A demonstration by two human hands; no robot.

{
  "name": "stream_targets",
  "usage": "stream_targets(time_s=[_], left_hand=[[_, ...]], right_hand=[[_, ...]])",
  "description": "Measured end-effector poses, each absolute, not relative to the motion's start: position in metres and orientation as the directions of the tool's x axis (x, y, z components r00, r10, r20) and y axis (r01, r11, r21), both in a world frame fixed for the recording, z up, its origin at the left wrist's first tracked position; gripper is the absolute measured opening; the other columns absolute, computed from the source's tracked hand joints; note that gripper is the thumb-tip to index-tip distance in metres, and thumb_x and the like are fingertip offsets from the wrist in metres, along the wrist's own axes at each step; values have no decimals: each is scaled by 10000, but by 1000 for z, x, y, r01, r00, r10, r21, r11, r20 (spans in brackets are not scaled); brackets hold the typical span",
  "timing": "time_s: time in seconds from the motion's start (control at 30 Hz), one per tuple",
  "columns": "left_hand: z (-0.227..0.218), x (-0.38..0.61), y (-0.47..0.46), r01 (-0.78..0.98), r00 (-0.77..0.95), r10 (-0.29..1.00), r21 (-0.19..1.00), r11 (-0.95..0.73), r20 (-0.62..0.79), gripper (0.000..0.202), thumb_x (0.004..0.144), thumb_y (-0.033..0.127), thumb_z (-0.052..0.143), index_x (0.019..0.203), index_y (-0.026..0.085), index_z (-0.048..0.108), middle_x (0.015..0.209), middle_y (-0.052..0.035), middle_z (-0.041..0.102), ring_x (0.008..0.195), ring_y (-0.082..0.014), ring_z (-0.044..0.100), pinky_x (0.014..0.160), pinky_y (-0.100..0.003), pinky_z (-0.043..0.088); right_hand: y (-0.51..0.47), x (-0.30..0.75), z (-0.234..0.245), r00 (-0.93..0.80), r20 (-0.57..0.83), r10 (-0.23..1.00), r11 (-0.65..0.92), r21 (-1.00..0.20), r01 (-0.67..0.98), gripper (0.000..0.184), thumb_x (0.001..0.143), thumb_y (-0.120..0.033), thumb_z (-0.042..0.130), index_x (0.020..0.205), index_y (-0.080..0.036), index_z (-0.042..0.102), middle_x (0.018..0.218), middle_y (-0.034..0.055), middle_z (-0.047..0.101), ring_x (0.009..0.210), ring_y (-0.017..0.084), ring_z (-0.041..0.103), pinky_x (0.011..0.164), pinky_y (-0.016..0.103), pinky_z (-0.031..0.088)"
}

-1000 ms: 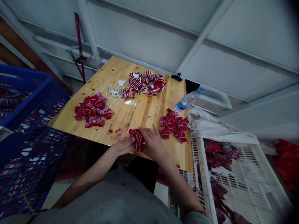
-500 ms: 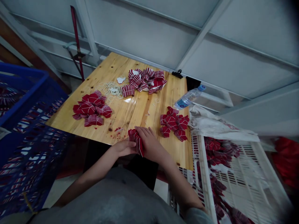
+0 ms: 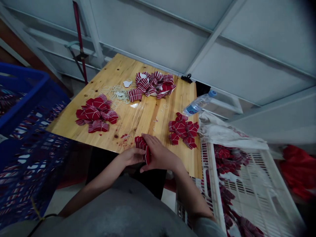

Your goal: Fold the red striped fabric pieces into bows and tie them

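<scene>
Left hand point(image 3: 131, 156) is pinching 1 striped cloth point(image 3: 140, 143) over the tabletop's point(image 3: 138, 121) near edge; right hand point(image 3: 159, 155) is covering its side, grip hidden. This piece is seemingly midway. Left pile point(image 3: 93, 113), far pile point(image 3: 145, 86) and right pile point(image 3: 181, 130) are lying around; which are finished is not showing.

A pale, knotted wooden tabletop point(image 3: 133, 121) carried several groups of cloth. A heap of red fabric bundles with white lines point(image 3: 95, 112) lay left; a smaller cluster of similar red bundles point(image 3: 181, 129) lay right, near a clear plastic bottle with a blue cap point(image 3: 195, 107). Farther back lay red-and-white striped fabric bundles point(image 3: 144, 85), beside tangled cream-coloured thin bands point(image 3: 119, 95) and a flat white scrap point(image 3: 127, 83). Red crumb-like specks point(image 3: 124, 135) dotted the near edge.
</scene>
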State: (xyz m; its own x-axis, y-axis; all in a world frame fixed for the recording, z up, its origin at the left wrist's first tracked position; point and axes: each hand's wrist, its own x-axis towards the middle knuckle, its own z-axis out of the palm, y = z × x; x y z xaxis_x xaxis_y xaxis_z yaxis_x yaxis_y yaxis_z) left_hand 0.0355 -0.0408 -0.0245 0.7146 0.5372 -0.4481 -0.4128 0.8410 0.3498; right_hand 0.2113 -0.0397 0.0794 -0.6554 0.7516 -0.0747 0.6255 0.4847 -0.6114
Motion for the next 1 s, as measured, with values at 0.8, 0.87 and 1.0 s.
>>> stream_targets(time_s=[0.8, 0.87, 1.0], left_hand=[[30, 36, -21, -260, 737, 624, 744, 615, -259, 532, 453, 254, 926, 912, 131, 686, 823, -45, 703, 842, -213, 653, 796, -317, 478], [34, 38, -22, -310, 730, 649, 743, 593, -213, 642, 476, 288, 920, 1045, 137, 665, 983, -89, 710, 1011, -260, 641, 897, -352, 461], [36, 42, -24, -313, 648, 724, 783, 538, -238, 890, 492, 314, 916, 1288, 212, 533, 1197, -107, 661, 1225, -301, 546, 1019, -418, 408]], right_hand=[[-42, 202, 61, -561, 284, 778, 622, -475, 622, 715, 734, -323, 684, 1376, -158, 416, 1286, 149, 615, 1343, 297, 437, 1190, 553, 85], [-42, 204, 57, -518, 333, 788, 615, -461, 640, 657, 723, -304, 663, 1335, -169, 464, 1203, 132, 659, 1302, 297, 483, 1192, 549, 93], [-44, 208, 52, -509, 317, 800, 600, -434, 672, 758, 694, -259, 645, 1402, -169, 391, 1374, 147, 560, 1376, 327, 389, 1178, 599, 79]])
